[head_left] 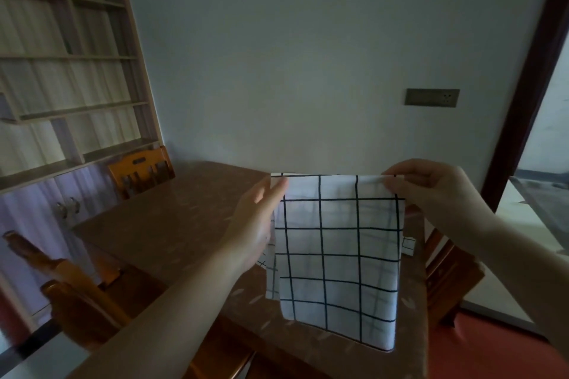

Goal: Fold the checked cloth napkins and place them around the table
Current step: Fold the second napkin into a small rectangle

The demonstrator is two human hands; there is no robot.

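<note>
The napkin (pixel 335 255) hangs in the air above the table (pixel 172 224), held by its top edge. It appears doubled over, with a second layer showing at its left side. The bottom corner hangs near the table's front edge.

Grip state:
- The left hand (pixel 255 224) holds the top left corner. The fingers lie mostly straight along the cloth edge; the thumb is hidden behind the hand, so the firmness of the pinch cannot be confirmed.
- The right hand (pixel 431 191) pinches the top right corner with curled fingers. This hold appears secure.

Likely faults from this position:
- Left corner slip. If the left hold is only a light contact, any tug from the right hand can pull the corner free, and the napkin swings down and unfolds.
- Layer misalignment. The inner layer already shows past the left edge. Folding again without squaring the edges gives a crooked result.
- Overhang. Lowering the napkin where it hangs can put part of it past the table edge, and it may slide off toward the chair (pixel 449 274).
</note>
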